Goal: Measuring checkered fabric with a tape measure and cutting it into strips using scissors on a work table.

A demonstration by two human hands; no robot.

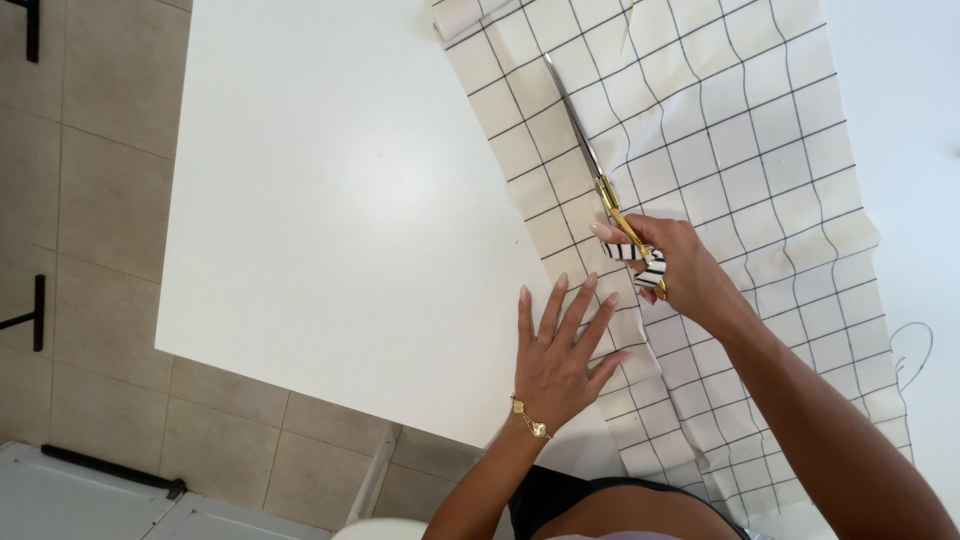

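Head view, left to right: beige tiled floor [90, 200] with matte square tiles and thin grout lines, black metal bits at its left edge. White table [330, 200], smooth, flat, sharp-cornered, takes the middle. Left hand [558, 352] lies palm down, fingers spread flat, pressing the near table edge and the fabric's border; gold chain bracelet [530, 420] with a clover charm on the wrist. Fabric [720, 160], cream with a thin black grid, soft and rippled, runs diagonally over the table's right part from top to near edge. Scissors [590, 150], long silver blades, gold shank, handles wrapped in black-and-white stripes, lie on the fabric's left part, tips pointing away. Right hand [665, 262] is curled tight around the scissor handles. No labels visible.
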